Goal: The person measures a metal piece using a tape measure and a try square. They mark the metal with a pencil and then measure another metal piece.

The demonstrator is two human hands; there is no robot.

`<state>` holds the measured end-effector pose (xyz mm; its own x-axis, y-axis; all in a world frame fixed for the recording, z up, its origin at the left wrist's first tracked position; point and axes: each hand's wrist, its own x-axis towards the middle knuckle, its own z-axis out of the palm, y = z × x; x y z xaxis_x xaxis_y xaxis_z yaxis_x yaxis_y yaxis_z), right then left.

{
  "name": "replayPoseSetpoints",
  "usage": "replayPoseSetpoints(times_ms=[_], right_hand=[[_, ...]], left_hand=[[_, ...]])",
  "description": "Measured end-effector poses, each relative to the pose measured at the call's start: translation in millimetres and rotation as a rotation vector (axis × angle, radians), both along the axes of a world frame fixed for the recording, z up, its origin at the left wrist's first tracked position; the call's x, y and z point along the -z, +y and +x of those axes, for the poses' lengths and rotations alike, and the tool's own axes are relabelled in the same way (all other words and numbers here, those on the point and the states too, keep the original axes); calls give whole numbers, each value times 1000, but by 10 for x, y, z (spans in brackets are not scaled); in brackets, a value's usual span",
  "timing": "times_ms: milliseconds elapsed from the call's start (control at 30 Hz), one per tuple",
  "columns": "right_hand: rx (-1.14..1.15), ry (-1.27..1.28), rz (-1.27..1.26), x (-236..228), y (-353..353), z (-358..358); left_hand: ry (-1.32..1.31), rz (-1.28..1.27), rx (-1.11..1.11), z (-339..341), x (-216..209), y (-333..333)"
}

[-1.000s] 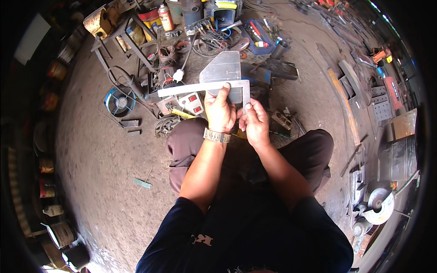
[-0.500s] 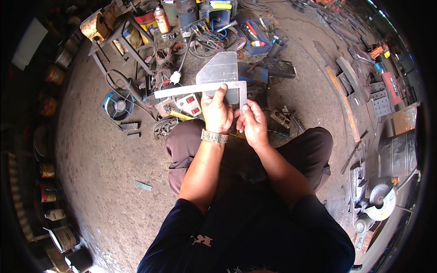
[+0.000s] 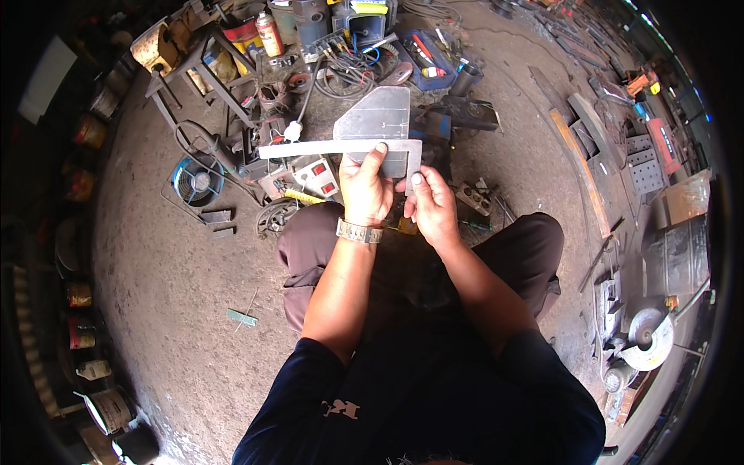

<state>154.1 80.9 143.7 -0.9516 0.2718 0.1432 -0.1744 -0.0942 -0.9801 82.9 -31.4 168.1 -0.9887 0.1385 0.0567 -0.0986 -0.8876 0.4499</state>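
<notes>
Over my lap, my left hand [image 3: 366,192] is closed on a grey metal plate [image 3: 373,116] and a steel square [image 3: 306,149] laid across it. My left thumb presses the square's long blade down; the fingers behind the plate are hidden. The plate has slanted corners on its left side and thin light marks near its right edge. To the right, my right hand [image 3: 432,205] pinches the end of the square's short leg, which hangs down just beyond the plate's right edge. The blade sticks out well past the plate on the left.
Ahead lie tangled cables [image 3: 349,74], a blue tool tray [image 3: 430,66], a spray can [image 3: 269,35] and a metal stand [image 3: 209,74]. A switch box [image 3: 318,178] and a blue round fan [image 3: 198,182] sit at left. An angle grinder [image 3: 643,337] and steel bars [image 3: 581,170] are at right.
The square has tilted slightly, its left end rising so the blade lies closer to level. The plate has shifted a little to the right under it. Both hands keep their hold.
</notes>
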Motion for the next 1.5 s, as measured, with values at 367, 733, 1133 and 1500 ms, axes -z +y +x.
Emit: replayPoseSetpoints(times_ms=[367,733,1133,1500], right_hand=[[161,-525,-256,16,769,135],[-44,341,931,-1094,625,-72],[-310,545,1286,-1399,340,-637],[-445,453,1460,-1619,144,-763]], left_hand=[[12,-28,-2,-28,69,26],[52,-44,14,10,38,62],[88,-61,9,15,47,93],[42,-47,26,6,108,99]])
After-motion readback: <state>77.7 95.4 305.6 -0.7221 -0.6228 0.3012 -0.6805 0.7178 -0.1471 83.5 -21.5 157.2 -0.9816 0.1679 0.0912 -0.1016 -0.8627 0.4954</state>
